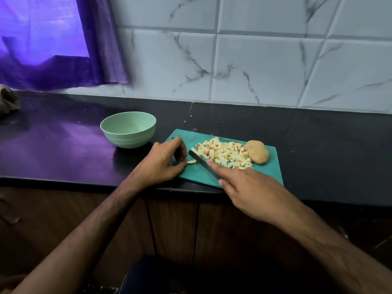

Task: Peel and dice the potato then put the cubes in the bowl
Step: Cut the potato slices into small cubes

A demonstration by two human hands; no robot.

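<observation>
The cutting board [265, 172] lies on the desk [63, 149] at its front edge. The bowl [128, 129] stands on the desk just left of and behind the board. On the board, the potato cubes [224, 152] lie centrally, the potato [256, 152] touching their right side, the knife [201, 163] before them.

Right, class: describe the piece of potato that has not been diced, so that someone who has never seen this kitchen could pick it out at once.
Find the black counter under the tiled wall, then the green cutting board at its front edge. At the board's far right end, beside the pile of pale cubes, lies the potato piece: one big, rounded, tan lump, while everything next to it is small and square-cut.
</observation>
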